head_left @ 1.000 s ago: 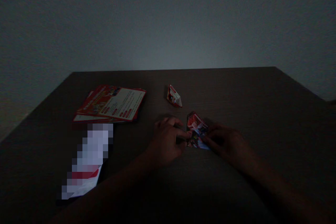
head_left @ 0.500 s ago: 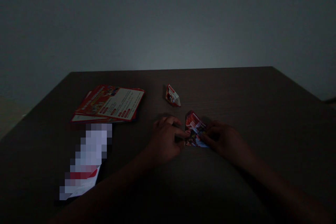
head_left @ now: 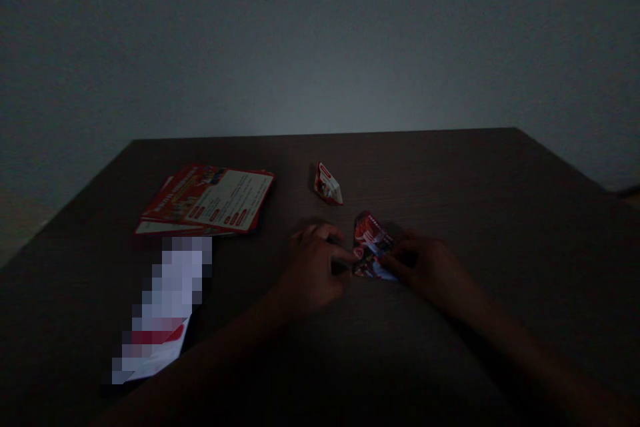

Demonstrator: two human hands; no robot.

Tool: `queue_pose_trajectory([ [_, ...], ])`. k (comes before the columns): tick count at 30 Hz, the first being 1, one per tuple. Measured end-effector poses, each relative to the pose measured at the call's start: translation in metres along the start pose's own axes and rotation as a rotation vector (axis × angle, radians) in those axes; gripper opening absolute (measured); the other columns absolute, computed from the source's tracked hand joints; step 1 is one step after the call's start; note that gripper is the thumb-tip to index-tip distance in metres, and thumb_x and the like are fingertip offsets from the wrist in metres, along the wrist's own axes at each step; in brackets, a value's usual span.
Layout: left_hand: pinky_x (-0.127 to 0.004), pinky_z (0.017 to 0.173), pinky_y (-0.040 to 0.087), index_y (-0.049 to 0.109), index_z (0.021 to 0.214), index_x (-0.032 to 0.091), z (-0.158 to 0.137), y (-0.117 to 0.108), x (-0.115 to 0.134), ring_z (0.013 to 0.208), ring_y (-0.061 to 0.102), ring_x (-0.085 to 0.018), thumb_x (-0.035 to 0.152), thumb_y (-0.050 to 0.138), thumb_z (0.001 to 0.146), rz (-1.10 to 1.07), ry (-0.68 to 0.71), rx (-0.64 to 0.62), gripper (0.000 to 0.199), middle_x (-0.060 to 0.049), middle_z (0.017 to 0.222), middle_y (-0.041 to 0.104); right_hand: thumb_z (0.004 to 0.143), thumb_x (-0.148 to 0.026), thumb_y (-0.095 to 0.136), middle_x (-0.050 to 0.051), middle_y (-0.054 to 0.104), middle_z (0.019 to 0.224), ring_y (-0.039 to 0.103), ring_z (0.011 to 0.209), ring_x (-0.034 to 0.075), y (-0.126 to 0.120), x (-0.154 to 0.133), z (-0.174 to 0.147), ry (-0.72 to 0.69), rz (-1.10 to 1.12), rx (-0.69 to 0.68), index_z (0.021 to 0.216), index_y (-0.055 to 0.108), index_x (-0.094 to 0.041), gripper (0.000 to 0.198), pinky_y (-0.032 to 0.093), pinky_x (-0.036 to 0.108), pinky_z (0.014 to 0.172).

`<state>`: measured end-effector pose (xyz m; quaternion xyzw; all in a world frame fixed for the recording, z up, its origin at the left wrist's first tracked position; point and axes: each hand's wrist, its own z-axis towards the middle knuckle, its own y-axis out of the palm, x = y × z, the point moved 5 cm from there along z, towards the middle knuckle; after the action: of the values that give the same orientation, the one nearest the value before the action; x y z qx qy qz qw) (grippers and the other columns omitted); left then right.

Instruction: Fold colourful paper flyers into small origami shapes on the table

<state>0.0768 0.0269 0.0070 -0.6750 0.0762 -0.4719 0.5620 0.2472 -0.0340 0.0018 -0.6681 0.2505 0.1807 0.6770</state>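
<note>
A small folded paper with a colourful red and blue print lies on the dark table. From its left side my left hand holds the edge with index finger and thumb, the other fingers curled. My right hand pinches the lower right part of the same paper, its fingertips partly covering the print. Just beyond it stands a folded paper boat, white and red, tilted to one side. Dim light hides the fine folds and the exact fingertip contact.
At the left lies a loose stack of red and white printed leaflets. Nearer to me is a phone with a bright screen, partly blurred out and overlapped by my left forearm. A pale wall rises behind the table's far edge.
Both hands stay almost in place on the folded paper, with only tiny finger movement. The whole view has shifted very slightly.
</note>
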Motion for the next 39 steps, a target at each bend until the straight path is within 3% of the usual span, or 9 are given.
queue_pose_trajectory([
  [12, -0.043, 0.088, 0.033, 0.073, 0.086, 0.034, 0.0001, 0.0023, 0.0008, 0.104, 0.049, -0.023, 0.031, 0.072, 0.073, 0.015, -0.04, 0.05, 0.013, -0.001, 0.109, 0.058, 0.081, -0.031, 0.058, 0.004, 0.064, 0.076, 0.061, 0.064, 0.016, -0.0018, -0.0012, -0.0006, -0.004, -0.032, 0.003, 0.066, 0.067, -0.017, 0.022, 0.042, 0.026, 0.058],
  [39, -0.04, 0.085, 0.034, 0.071, 0.089, 0.033, -0.0021, 0.0018, 0.0046, 0.102, 0.049, -0.023, 0.029, 0.073, 0.073, 0.064, 0.006, 0.069, 0.016, 0.0, 0.106, 0.058, 0.08, -0.031, 0.058, 0.004, 0.063, 0.073, 0.06, 0.062, 0.016, -0.0008, 0.0014, 0.0001, 0.02, -0.027, -0.001, 0.065, 0.066, -0.017, 0.022, 0.042, 0.026, 0.055],
])
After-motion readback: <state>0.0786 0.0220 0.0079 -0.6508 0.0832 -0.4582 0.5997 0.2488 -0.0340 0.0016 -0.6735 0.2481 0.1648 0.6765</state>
